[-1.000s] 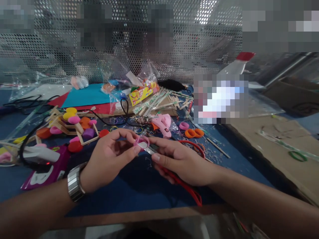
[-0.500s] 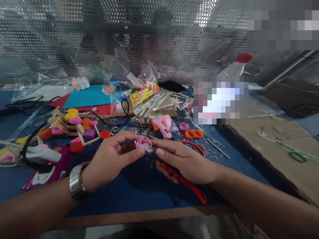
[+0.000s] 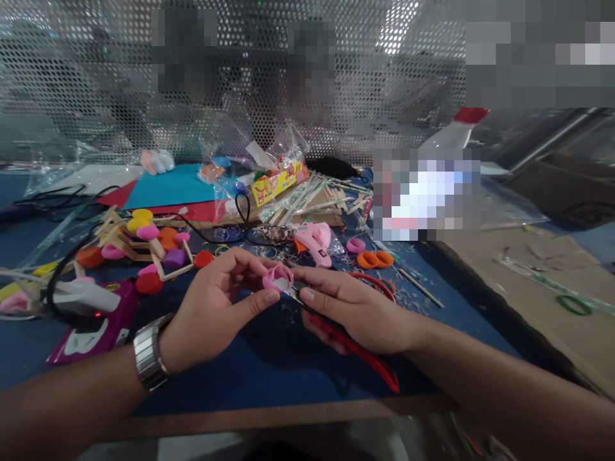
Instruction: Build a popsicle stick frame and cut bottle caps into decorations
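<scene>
Above the desk (image 3: 269, 371), the left hand (image 3: 209, 314), palm turned inward, pinches a pink ring (image 3: 266, 282) between thumb and fingers. Close beside it, the right hand (image 3: 360, 312) curls around a red-handled tool (image 3: 377, 367), thumb on top, the tool's tip at the ring.

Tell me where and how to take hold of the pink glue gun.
Grip the glue gun by its handle, probably from the near side and above: that slim part slants nearward, toward the right hand, which holds scissors and partly blocks a low approach.
</scene>
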Available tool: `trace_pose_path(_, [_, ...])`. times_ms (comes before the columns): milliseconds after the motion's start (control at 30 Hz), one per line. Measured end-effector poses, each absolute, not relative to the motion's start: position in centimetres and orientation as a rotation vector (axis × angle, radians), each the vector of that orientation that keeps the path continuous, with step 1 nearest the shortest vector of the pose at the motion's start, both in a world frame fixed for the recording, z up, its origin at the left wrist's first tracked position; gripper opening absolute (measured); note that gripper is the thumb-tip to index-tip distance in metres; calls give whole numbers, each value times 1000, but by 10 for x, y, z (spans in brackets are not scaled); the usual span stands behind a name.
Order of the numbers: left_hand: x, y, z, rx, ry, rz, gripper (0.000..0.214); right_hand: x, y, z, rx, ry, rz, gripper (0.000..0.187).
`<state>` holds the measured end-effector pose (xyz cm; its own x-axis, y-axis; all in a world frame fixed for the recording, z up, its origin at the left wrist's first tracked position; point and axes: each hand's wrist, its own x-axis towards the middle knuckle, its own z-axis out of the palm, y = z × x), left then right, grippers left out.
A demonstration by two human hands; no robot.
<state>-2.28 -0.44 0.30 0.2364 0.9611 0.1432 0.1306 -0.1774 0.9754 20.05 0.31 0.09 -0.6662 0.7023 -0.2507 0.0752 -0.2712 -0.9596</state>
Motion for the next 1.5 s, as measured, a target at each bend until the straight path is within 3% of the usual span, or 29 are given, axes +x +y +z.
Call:
trace_pose_path(300, [-22, -2, 6, 1270, 959, 1068, 22, 201, 4, 2, -952, -1576, 1966, 51])
trace_pose_path(600, [-22, -1, 6, 1138, 952, 903, 43, 205, 5, 3, -908, -1660, 1904, 49])
trace_pose_path(767, [-20, -2, 5, 1220, 978, 969, 18, 206, 6, 3, -902, -1656, 1904, 53])
trace_pose_path(1200, [-23, 0, 1, 1155, 773, 1000, 22, 206, 7, 3, -935, -1579, 1972, 59])
trace_pose_path(1500, [-23, -3, 0, 1137, 746, 1046, 22, 202, 5, 3, -972, -1608, 1948, 52])
